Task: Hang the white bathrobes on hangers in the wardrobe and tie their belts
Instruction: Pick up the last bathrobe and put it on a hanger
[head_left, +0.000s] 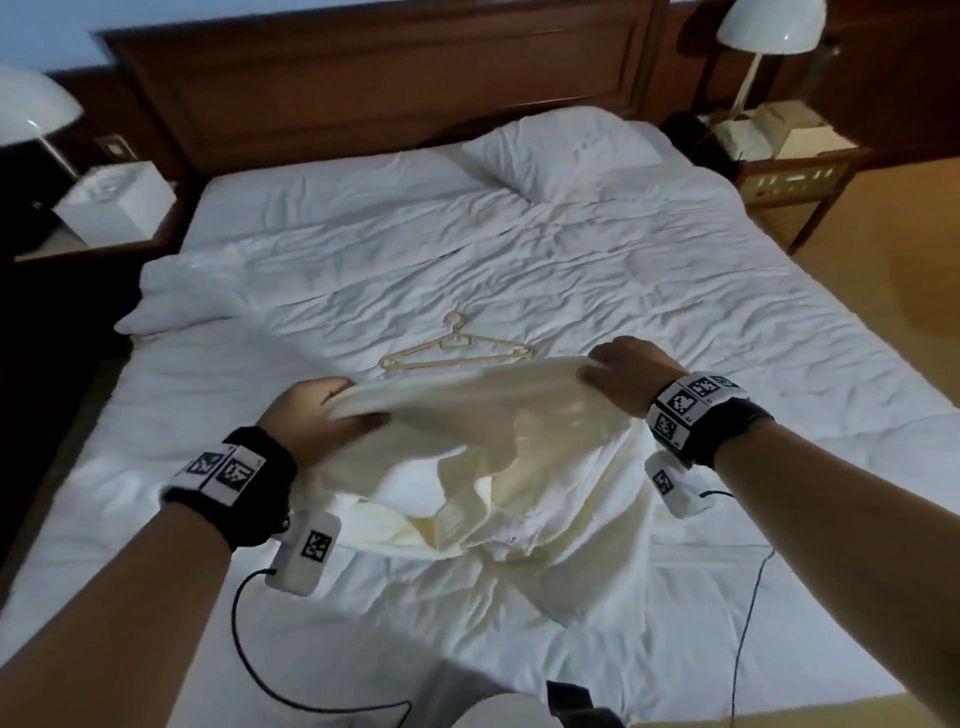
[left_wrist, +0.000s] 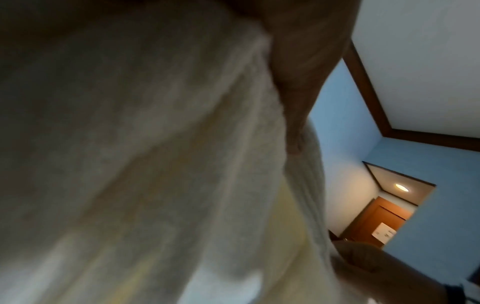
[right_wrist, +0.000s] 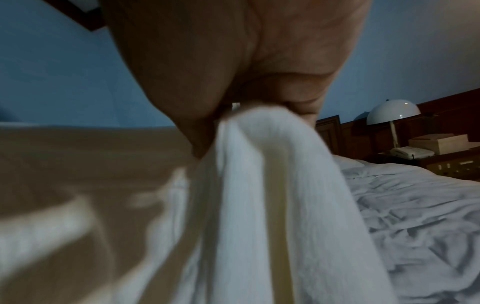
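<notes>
Left wrist view blurred, bathrobe (left_wrist: 155, 164) hiding left hand (left_wrist: 306, 72) fingers

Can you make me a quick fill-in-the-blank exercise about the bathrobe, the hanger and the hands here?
1. Both hands hold the white ____ above the bed.
2. The beige hanger lies on the ____.
3. The left hand and the right hand each grip the garment's upper ____.

Missing words: bathrobe; bed; edge

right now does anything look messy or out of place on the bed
The sheet is badly wrinkled, a hanger lies loose on it, and another white heap sits crumpled at the left edge. Both hands hold the bathrobe.
</notes>
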